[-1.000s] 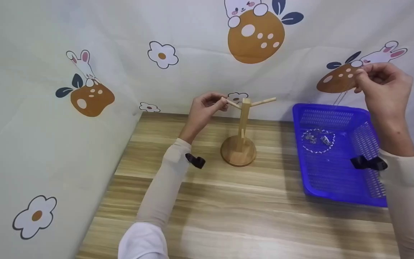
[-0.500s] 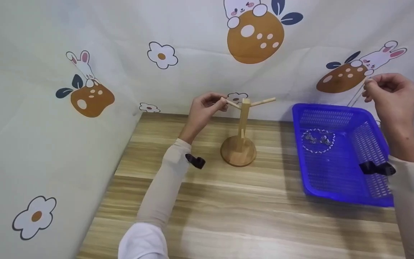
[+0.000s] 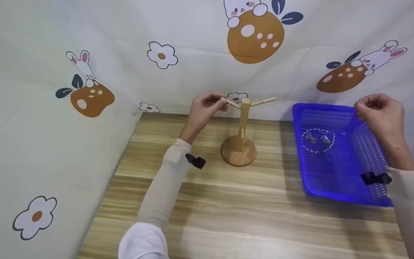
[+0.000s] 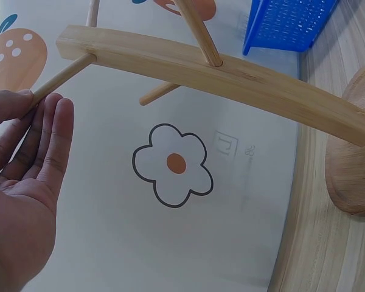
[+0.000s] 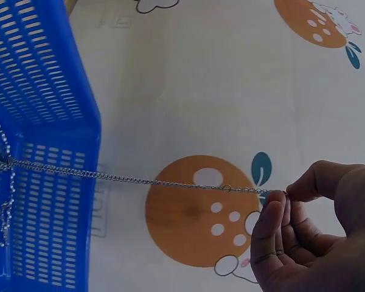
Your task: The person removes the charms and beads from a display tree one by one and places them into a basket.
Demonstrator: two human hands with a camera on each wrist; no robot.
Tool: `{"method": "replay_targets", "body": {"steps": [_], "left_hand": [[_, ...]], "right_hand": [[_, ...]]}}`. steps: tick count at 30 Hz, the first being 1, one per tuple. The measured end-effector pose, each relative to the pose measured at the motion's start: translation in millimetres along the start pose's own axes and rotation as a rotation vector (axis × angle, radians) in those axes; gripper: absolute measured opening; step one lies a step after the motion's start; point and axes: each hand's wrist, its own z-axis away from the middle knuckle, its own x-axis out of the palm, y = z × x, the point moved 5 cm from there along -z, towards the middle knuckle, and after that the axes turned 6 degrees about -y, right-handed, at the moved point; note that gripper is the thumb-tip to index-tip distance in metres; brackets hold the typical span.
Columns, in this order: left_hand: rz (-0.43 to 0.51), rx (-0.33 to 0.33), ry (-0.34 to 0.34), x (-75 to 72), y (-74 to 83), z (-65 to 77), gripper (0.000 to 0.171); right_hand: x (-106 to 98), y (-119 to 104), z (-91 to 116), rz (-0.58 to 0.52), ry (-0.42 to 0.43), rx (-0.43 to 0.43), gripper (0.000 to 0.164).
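Note:
My left hand [image 3: 205, 109] pinches the end of a thin peg on a wooden rack [image 3: 244, 120]. The rack stands upright on a round base, and the left wrist view shows several pegs [image 4: 198, 30] branching from its post. Over the back right of a blue basket [image 3: 304, 162], my right hand [image 3: 385, 115] pinches one end of a silver chain necklace [image 5: 128, 179]. In the right wrist view the chain runs taut from the fingertips into the basket, where its far end meets other jewelry. A beaded strand [image 3: 318, 151] lies in a loop there, around small silver pieces.
The basket has slotted walls and stands right of the rack on a wood-grain table [image 3: 228, 208]. Close behind both hangs a pale cloth backdrop [image 3: 199, 75] printed with rabbits, oranges and flowers. It also covers the left side.
My right hand has shifted slightly right, then come back left and lower, toward the basket, with the necklace still pinched. The left hand has stayed at the peg.

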Motion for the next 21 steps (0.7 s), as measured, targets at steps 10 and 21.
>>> {"method": "replay_targets", "body": {"steps": [10,21], "left_hand": [[0.0,-0.007,-0.005,0.9,0.4,-0.1,0.027],[0.035,0.023,-0.01,1.8,-1.4,-1.2,0.026]], "right_hand": [[25.8,39.3,-5.8,0.329,-0.244,-0.077,0.022],[61.1,73.1,-9.3,0.474,-0.485,-0.194,0.011]]}}
